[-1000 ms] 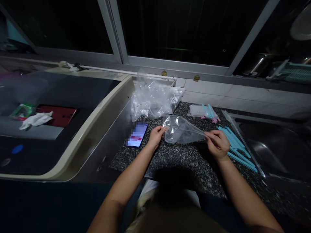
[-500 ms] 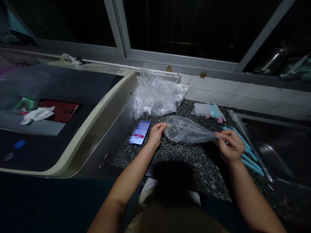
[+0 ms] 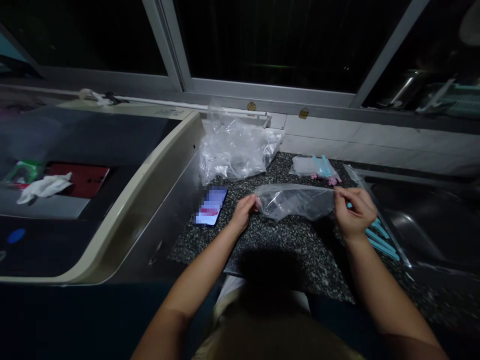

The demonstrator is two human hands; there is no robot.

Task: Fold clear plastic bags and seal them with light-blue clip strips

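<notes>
A clear plastic bag (image 3: 296, 201) stretches between my hands above the speckled dark countertop (image 3: 285, 245). My left hand (image 3: 244, 210) pinches its left end, and my right hand (image 3: 354, 210) grips its right end between thumb and fingers. Several light-blue strips (image 3: 380, 240) lie under and beside my right hand; part of them is hidden by it. Behind the bag rests a small clear packet (image 3: 305, 166) with blue strips on it and small pink pieces (image 3: 333, 180) at its front edge. A lit phone (image 3: 211, 206) lies to the left of my left hand.
A crumpled heap of clear plastic (image 3: 236, 150) sits at the back against the tiled wall. To the right is a metal sink (image 3: 416, 220). On the left stands a washing machine (image 3: 127, 190) with a red object (image 3: 80, 179) and a white tissue (image 3: 45, 187) on its top.
My right hand has raised and spread the right end of the bag, which was gathered narrow before. The left hand keeps its hold. The whole view has shifted slightly.
</notes>
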